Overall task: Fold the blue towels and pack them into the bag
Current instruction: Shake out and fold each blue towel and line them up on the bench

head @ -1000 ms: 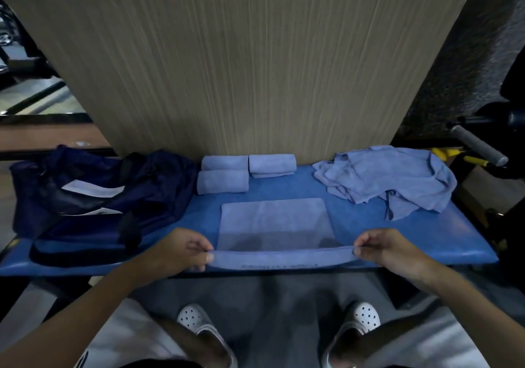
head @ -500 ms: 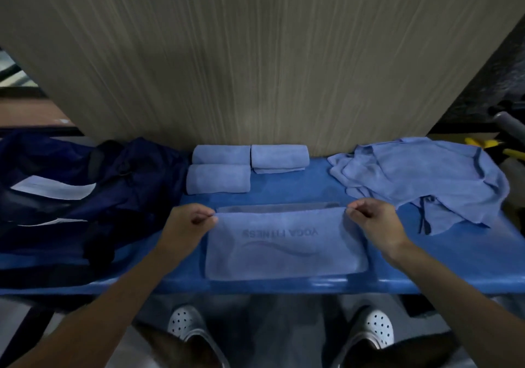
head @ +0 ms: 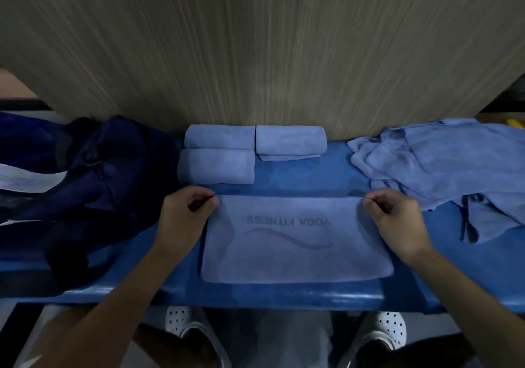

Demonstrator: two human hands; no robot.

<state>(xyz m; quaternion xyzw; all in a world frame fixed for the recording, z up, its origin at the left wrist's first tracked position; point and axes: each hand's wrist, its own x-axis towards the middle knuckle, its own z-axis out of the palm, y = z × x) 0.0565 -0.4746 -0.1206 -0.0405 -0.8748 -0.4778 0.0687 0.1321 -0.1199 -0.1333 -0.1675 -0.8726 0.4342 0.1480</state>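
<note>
The bag (head: 108, 174), dark navy, lies slumped at the left end of the blue worktop (head: 284, 293); a white panel (head: 28, 180) shows on its left side; its interior is too dark to read, so I cannot tell what it contains.

My left hand (head: 181, 219) sits just right of the bag; its fingers are curled in tight, thumb against forefinger, and pinch the far left corner of the towel (head: 295, 239).

The towel lies flat on the worktop between my two hands, doubled over, near edge close to the worktop's front rim; the lettering YOGA FITNESS reads upside down from my position, with a wavy line printed below it.

Behind the towel, against the wood-grain panel (head: 255, 55), three folded towels are set close together: one at the rear left (head: 220, 137), one directly in front of it (head: 216, 165), touching it, and one at the rear right (head: 289, 140).

My right hand (head: 397, 222) mirrors the left; fingers curled, narrow, pinching the far right corner of the towel.

At the right end of the worktop a heap of unfolded towels (head: 443, 165) lies crumpled, just beyond my right hand.
</note>
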